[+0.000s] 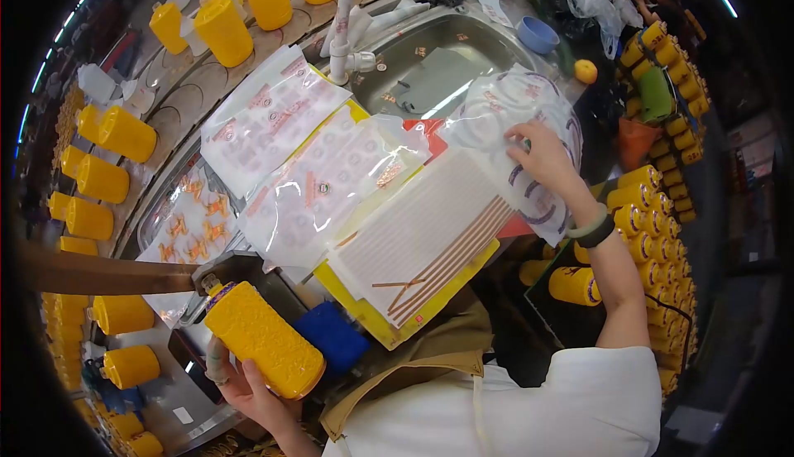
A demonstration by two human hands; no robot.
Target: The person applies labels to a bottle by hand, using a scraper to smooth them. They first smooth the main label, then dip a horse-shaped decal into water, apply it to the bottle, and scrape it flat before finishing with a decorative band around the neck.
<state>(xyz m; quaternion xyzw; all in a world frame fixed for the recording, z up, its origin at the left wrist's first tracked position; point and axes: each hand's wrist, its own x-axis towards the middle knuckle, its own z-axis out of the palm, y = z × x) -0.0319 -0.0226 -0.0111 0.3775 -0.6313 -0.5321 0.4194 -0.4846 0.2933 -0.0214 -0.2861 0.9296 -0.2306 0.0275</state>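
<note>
My left hand [246, 387] is wrapped around the lower side of a yellow bottle-shaped piece [265, 339] with a raised pattern and a purple-patterned band at its neck. The neck end meets a holder on a wooden arm [116, 269]. My right hand [542, 155] is over a translucent decal sheet [533, 101] with purple curved bands. Its thumb and fingers are bent together, and what is between the fingertips is too small to tell. Beside it lies a white sheet with fine lines and brown strips [426, 234], on a yellow board [389, 334].
Printed decal sheets [265, 118] overlap at the left of the board. Behind is a metal sink [438, 64] with water and a white faucet [339, 52]. Yellow pieces [223, 31] line the curved belt; more stand stacked at right [637, 217]. A blue sponge-like block [331, 339] sits near my lap.
</note>
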